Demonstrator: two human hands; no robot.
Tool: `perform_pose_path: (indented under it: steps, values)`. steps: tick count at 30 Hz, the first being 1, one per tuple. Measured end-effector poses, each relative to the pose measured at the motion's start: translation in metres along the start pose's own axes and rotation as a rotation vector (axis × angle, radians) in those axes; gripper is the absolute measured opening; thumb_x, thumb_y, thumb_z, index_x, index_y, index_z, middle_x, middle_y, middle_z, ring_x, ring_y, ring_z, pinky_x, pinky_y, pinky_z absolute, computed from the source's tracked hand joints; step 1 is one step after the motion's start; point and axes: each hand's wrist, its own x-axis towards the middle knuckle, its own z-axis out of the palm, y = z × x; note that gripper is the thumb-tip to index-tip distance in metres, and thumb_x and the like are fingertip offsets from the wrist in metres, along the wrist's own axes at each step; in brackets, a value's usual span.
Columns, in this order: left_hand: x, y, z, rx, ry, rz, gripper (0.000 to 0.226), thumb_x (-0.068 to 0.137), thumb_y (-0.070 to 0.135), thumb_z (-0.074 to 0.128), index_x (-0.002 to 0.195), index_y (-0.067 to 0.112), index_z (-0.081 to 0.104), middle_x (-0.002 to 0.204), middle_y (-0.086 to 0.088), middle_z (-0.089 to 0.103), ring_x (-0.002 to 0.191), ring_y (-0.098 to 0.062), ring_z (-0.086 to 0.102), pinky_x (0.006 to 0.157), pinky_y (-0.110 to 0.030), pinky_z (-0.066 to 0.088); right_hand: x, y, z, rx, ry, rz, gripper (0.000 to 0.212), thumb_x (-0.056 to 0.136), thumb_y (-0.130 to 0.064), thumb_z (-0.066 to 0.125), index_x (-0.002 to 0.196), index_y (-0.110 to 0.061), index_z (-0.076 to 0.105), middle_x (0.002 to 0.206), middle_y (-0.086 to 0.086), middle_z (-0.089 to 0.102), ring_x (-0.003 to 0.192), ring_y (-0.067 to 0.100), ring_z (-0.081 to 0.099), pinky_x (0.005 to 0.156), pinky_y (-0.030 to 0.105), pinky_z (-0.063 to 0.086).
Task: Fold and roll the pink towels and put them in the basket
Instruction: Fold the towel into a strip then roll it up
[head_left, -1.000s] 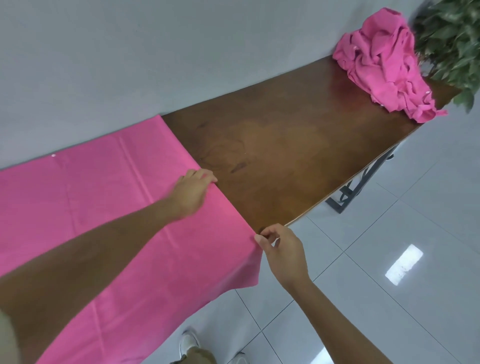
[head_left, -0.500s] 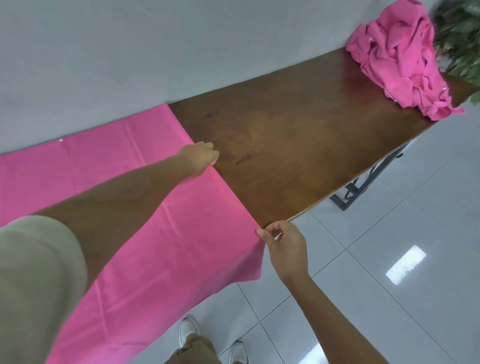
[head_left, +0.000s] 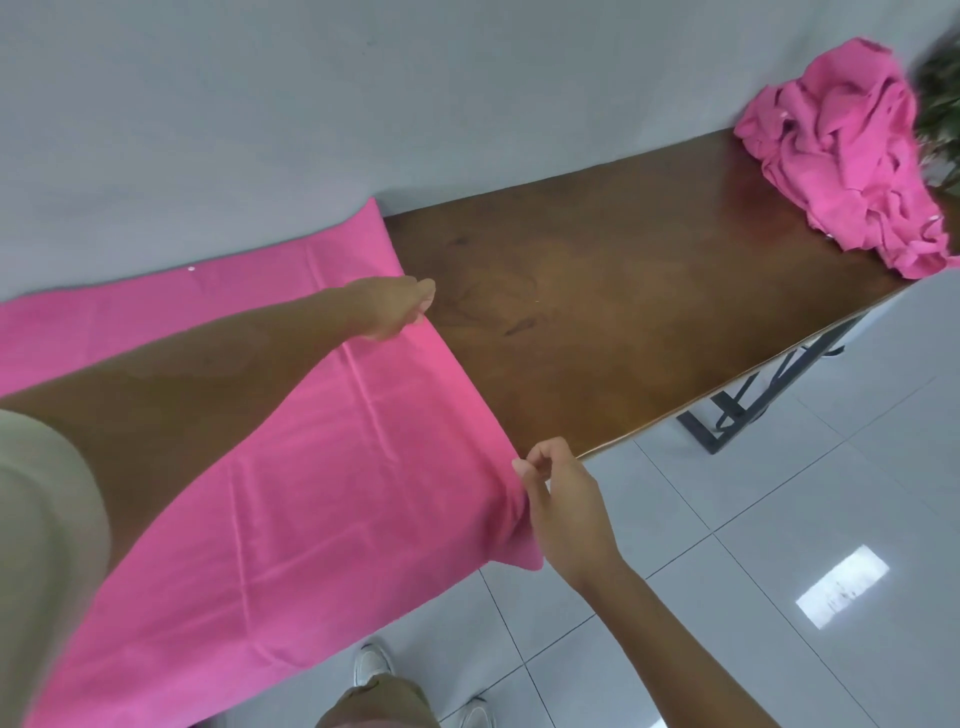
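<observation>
Lying flat and creased over the dark wooden bench (head_left: 623, 312), the smooth pink towel sheet (head_left: 291, 509) droops off the near edge. The left hand (head_left: 389, 306) pinches its far edge; the right hand (head_left: 561, 504) pinches the near corner. Right of both grips, well apart, a crumpled pink towel heap (head_left: 841, 156) sits.

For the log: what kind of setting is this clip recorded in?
Probably a plain indoor room, home or staged workspace; it's hard to say which. A wooden table on a dark metal frame stands against a bare grey wall, on glossy white floor tiles, with a potted plant at the far end.
</observation>
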Motion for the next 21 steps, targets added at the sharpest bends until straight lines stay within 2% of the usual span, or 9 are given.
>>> perform_pose_path:
  steps: [3,7,9,12,16,21]
  values:
    - [-0.025,-0.017,-0.006,-0.003,-0.028,-0.01,0.027,0.099,0.01,0.047,0.081,0.025,0.033,0.077,-0.002,0.042,0.067,-0.02,0.037,0.062,-0.037,0.037,-0.009,-0.011,0.007,0.024,-0.035,-0.075,0.015,0.101,-0.037,0.056,0.09,-0.03,0.049,0.084,-0.013,0.063,0.081,0.0,0.06,0.067,0.015,0.045]
    - [-0.065,-0.03,-0.012,0.079,0.006,0.031,0.011,0.095,0.023,0.033,0.084,0.022,0.037,0.079,0.005,0.042,0.072,-0.016,0.042,0.063,-0.031,0.034,-0.019,-0.023,0.024,0.018,-0.137,-0.139,0.011,0.099,-0.035,0.061,0.096,-0.032,0.051,0.08,-0.02,0.061,0.08,-0.006,0.06,0.066,0.014,0.047]
    - [-0.081,-0.041,-0.01,0.083,0.052,0.01,0.009,0.098,0.014,0.037,0.09,0.016,0.04,0.081,0.007,0.043,0.074,-0.012,0.045,0.065,-0.028,0.034,-0.025,-0.027,0.034,-0.002,-0.162,-0.165,0.015,0.1,-0.038,0.058,0.088,-0.033,0.051,0.068,-0.018,0.056,0.067,-0.002,0.057,0.06,0.017,0.044]
    - [-0.112,-0.059,-0.009,0.053,0.111,-0.06,0.028,0.096,-0.006,0.044,0.094,0.021,0.038,0.083,0.011,0.041,0.081,-0.016,0.049,0.074,-0.028,0.04,-0.037,-0.041,0.053,-0.017,-0.187,-0.203,0.025,0.1,-0.042,0.056,0.079,-0.033,0.048,0.062,-0.013,0.054,0.058,0.005,0.052,0.056,0.022,0.044]
    - [-0.156,-0.086,-0.011,0.053,0.094,-0.058,0.035,0.093,-0.009,0.044,0.085,0.025,0.036,0.078,0.011,0.037,0.074,-0.013,0.04,0.064,-0.029,0.037,-0.06,-0.065,0.078,-0.033,-0.201,-0.254,0.027,0.099,-0.042,0.059,0.077,-0.03,0.049,0.063,-0.008,0.055,0.059,0.009,0.052,0.058,0.025,0.045]
    - [-0.214,-0.122,-0.01,0.077,0.078,-0.072,0.027,0.091,-0.009,0.044,0.085,0.017,0.042,0.084,-0.001,0.046,0.073,-0.015,0.047,0.072,-0.039,0.048,-0.099,-0.099,0.12,-0.045,-0.215,-0.275,0.024,0.098,-0.038,0.063,0.08,-0.026,0.053,0.07,-0.016,0.055,0.061,0.009,0.051,0.058,0.025,0.043]
